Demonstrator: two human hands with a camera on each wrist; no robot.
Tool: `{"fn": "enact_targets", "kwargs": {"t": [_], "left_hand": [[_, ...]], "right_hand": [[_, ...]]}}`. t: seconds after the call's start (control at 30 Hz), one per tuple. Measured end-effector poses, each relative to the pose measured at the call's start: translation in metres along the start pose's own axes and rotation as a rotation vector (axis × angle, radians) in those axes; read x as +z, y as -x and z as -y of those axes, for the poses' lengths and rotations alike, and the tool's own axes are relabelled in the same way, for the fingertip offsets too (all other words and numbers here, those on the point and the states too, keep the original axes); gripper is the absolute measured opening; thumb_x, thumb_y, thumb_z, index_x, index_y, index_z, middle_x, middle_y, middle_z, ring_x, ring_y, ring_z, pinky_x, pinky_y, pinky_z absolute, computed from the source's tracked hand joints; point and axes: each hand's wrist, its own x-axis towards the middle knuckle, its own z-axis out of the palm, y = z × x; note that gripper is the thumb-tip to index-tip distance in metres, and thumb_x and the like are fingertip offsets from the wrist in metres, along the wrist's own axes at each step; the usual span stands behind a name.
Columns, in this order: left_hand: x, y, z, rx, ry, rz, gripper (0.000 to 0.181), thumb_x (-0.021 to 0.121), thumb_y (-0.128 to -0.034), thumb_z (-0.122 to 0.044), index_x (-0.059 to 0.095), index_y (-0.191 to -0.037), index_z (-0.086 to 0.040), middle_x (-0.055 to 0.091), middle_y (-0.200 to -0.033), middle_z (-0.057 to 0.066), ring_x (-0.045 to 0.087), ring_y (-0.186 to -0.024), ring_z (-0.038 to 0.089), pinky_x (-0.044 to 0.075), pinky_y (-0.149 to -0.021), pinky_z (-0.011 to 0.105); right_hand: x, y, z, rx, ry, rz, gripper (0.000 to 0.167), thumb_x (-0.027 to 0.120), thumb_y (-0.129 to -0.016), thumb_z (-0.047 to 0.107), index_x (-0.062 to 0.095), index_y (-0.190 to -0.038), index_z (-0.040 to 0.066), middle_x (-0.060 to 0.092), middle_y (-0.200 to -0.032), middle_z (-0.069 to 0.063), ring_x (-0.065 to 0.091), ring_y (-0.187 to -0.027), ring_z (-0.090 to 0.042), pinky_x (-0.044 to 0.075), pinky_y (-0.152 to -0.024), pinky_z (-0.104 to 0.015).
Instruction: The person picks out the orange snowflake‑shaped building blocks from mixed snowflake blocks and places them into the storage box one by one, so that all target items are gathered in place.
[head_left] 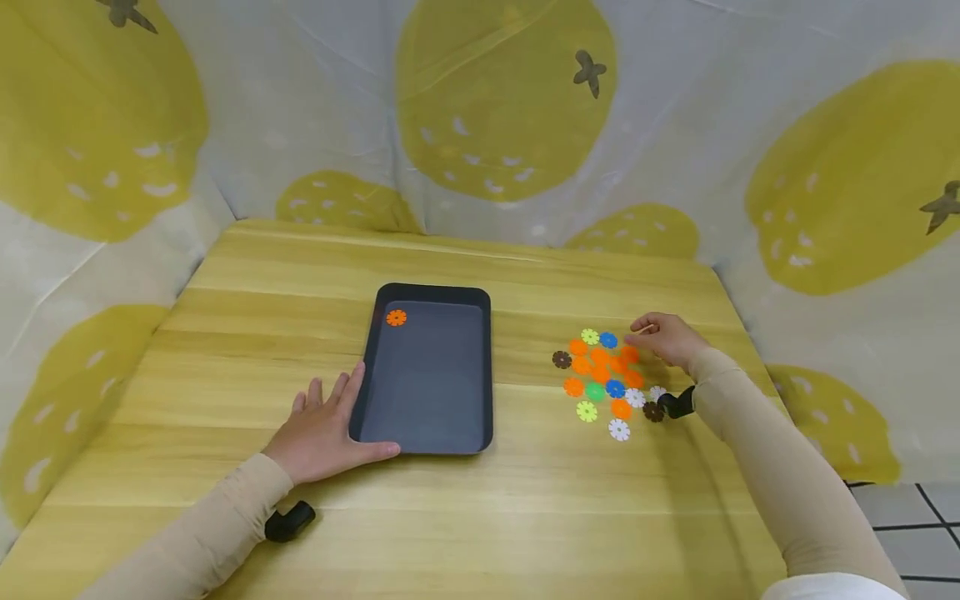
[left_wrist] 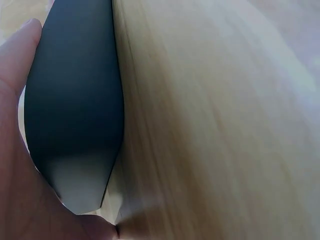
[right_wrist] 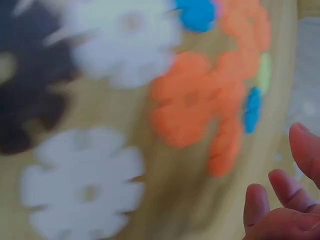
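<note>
A dark grey rectangular tray (head_left: 426, 375) lies on the table with one orange notched plastic disc (head_left: 396, 317) near its far left corner. My left hand (head_left: 318, 429) touches the tray's near left corner, fingers along the left side and thumb at the front edge. The tray's dark outer wall (left_wrist: 75, 90) fills the space between thumb and fingers in the left wrist view. Over the far right side of a spread of discs hovers my right hand (head_left: 667, 337). Its thumb and fingers are loosely bent and apart, with nothing seen between them in the right wrist view.
Flat snowflake-like discs lie in a loose, partly overlapping group: several orange, blue (head_left: 615, 388), green (head_left: 595, 392), yellow-green (head_left: 587, 411), white (head_left: 618, 429) and brown (head_left: 562, 359). A fruit-printed cloth (head_left: 495, 225) hangs behind the wooden table (head_left: 525, 533) and along its sides.
</note>
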Motion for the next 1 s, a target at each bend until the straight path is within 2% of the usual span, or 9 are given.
{"fn": "enact_targets", "kwargs": {"t": [0.1, 0.2, 0.4, 0.6, 0.73, 0.9, 1.0], "left_hand": [[0.0, 0.002, 0.001, -0.007, 0.005, 0.0, 0.136, 0.061, -0.0715, -0.089, -0.002, -0.165, -0.013, 0.021, -0.164, 0.034, 0.006, -0.146, 0.068, 0.01, -0.116, 0.076], [0.001, 0.002, 0.003, -0.01, 0.008, 0.001, 0.136, 0.061, -0.0716, -0.089, -0.002, -0.165, -0.014, 0.021, -0.164, 0.033, 0.006, -0.146, 0.068, 0.01, -0.116, 0.076], [0.002, 0.001, 0.005, -0.004, 0.002, -0.004, 0.134, 0.061, -0.0729, -0.088, -0.004, -0.165, -0.015, 0.021, -0.164, 0.033, 0.006, -0.146, 0.069, 0.011, -0.115, 0.076], [0.001, 0.001, 0.003, -0.009, -0.006, 0.0, 0.135, 0.061, -0.0726, -0.088, -0.004, -0.165, -0.015, 0.02, -0.164, 0.033, 0.006, -0.146, 0.068, 0.011, -0.116, 0.077], [0.0, 0.001, 0.001, -0.009, -0.009, 0.005, 0.135, 0.06, -0.0721, -0.089, -0.004, -0.165, -0.015, 0.02, -0.165, 0.032, 0.005, -0.146, 0.068, 0.01, -0.116, 0.076], [0.001, 0.001, 0.002, -0.008, 0.001, 0.002, 0.135, 0.06, -0.0718, -0.09, -0.003, -0.165, -0.015, 0.02, -0.165, 0.031, 0.005, -0.147, 0.067, 0.009, -0.117, 0.075], [0.001, 0.001, 0.003, -0.006, 0.001, -0.003, 0.135, 0.059, -0.0718, -0.09, -0.002, -0.165, -0.015, 0.021, -0.165, 0.031, 0.006, -0.147, 0.067, 0.009, -0.117, 0.075]], "right_hand": [[0.004, 0.0, -0.013, -0.015, 0.039, -0.002, 0.049, 0.062, -0.102, 0.031, 0.049, -0.136, -0.002, 0.054, -0.135, -0.028, 0.058, -0.08, -0.022, 0.048, -0.073, -0.033], [0.008, 0.0, -0.016, -0.044, 0.087, -0.005, 0.046, 0.064, -0.101, 0.029, 0.053, -0.132, -0.003, 0.061, -0.131, -0.027, 0.061, -0.11, -0.032, 0.048, -0.092, -0.039], [0.012, -0.004, -0.018, -0.053, 0.116, -0.005, 0.037, 0.064, -0.1, 0.021, 0.054, -0.124, -0.005, 0.065, -0.123, -0.025, 0.061, -0.1, -0.027, 0.046, -0.085, -0.033], [0.01, -0.005, -0.021, -0.034, 0.178, -0.01, 0.036, 0.067, -0.098, 0.024, 0.055, -0.114, -0.005, 0.06, -0.114, -0.02, 0.053, -0.1, -0.028, 0.044, -0.084, -0.034], [0.007, -0.005, -0.024, -0.014, 0.177, -0.012, 0.033, 0.067, -0.098, 0.024, 0.056, -0.112, -0.003, 0.06, -0.111, -0.016, 0.051, -0.095, -0.025, 0.043, -0.08, -0.032], [0.001, -0.007, -0.019, 0.024, 0.122, 0.0, 0.032, 0.062, -0.1, 0.025, 0.056, -0.116, -0.002, 0.058, -0.111, -0.013, 0.041, -0.064, -0.013, 0.038, -0.059, -0.026], [-0.004, -0.006, -0.001, 0.03, 0.068, -0.001, 0.032, 0.057, -0.103, 0.024, 0.055, -0.122, -0.001, 0.058, -0.112, -0.014, 0.031, -0.053, -0.008, 0.034, -0.053, -0.026]]}}
